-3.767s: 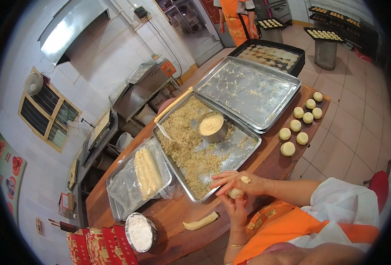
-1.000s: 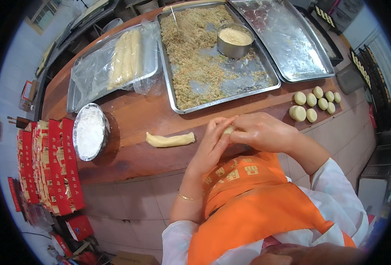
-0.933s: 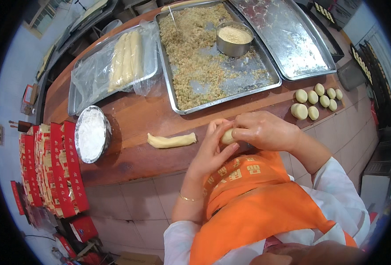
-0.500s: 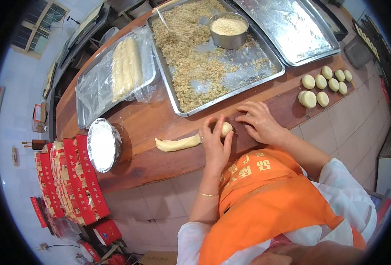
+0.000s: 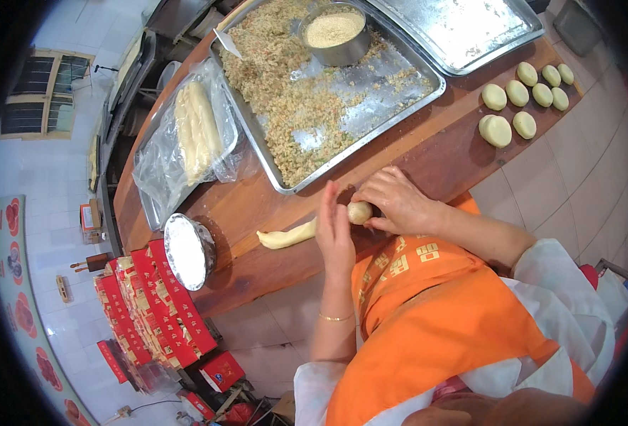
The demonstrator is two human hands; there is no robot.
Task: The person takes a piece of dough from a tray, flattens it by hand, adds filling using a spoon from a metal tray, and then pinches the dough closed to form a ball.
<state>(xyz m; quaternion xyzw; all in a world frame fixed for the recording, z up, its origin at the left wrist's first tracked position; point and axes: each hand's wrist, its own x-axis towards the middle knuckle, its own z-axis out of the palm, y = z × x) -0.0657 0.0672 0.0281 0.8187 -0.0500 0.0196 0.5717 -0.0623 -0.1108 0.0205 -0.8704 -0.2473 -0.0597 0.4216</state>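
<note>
Near the close edge of the wooden table (image 5: 253, 206), a pale dough ball (image 5: 360, 212) is between the two hands; clock directions run from it, twelve pointing to the far side. At about three o'clock, the right hand (image 5: 397, 201) has its fingers and thumb curled around the ball. At about eight, the left hand (image 5: 336, 228) stands with fingers extended and close together, clamped on nothing; whether it touches the ball cannot be told. Past it, between eight and nine, lies a dough strip (image 5: 284, 237), its inner end hidden by that hand. Nine dough rounds (image 5: 517, 93) lie toward two, a metal tray (image 5: 381, 103) of crumbly mix toward eleven.

Light, even pressure seems best, since the dough looks soft and a hard thumb could dent it. Turning the ball little by little against a cupped left palm would probably give a smooth, round skin.
</note>
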